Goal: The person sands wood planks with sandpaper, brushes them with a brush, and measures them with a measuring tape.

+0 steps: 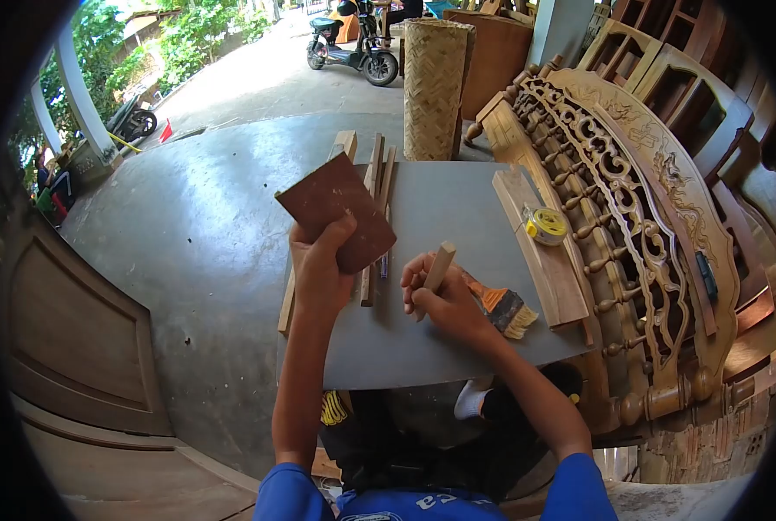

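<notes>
In my left hand [323, 260] is a folded, reddish-brown piece of sandpaper [340, 204], raised above the table with the thumb across its face. My right hand [444, 300] is closed around a short wooden stick [438, 267], which points up and slightly right. Just beyond the right wrist, a paintbrush [507, 311] with pale bristles and an orange and black body rests on the grey tabletop [388, 352]. My right hand and forearm hide part of the brush. Several narrow wood strips [375, 174] lie behind the left hand.
A yellow tape measure [546, 226] sits on a wooden board [540, 260] along the table's right side. Carved wooden panels [631, 191] lean close by on the right. A woven bamboo roll [435, 91] stands beyond the far edge. Wooden panels [84, 321] are at left.
</notes>
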`<state>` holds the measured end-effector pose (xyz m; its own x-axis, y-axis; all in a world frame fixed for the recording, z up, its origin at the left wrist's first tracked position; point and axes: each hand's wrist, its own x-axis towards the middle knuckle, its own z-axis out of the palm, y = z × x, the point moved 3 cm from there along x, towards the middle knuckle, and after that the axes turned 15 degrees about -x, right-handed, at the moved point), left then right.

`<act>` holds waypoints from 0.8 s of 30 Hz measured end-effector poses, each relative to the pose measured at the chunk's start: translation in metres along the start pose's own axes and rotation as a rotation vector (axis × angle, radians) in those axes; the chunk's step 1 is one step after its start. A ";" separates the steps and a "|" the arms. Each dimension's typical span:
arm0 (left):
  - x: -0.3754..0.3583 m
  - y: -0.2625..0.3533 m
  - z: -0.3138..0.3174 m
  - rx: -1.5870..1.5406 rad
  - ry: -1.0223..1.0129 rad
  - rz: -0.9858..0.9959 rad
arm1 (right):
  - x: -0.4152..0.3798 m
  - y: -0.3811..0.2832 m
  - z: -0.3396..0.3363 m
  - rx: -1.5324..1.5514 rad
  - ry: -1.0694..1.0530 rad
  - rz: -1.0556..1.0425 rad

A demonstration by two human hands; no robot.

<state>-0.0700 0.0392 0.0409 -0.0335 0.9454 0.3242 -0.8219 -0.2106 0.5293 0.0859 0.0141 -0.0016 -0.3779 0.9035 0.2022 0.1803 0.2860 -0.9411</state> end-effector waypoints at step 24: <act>-0.056 -0.028 0.045 0.804 -0.325 0.142 | 0.011 0.027 0.014 -0.134 0.140 -0.360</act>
<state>-0.0192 -0.0193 0.0429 0.1587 0.8052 0.5714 -0.1683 -0.5482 0.8193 0.0736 0.0275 -0.0281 -0.3125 0.7703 0.5559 0.1790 0.6225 -0.7619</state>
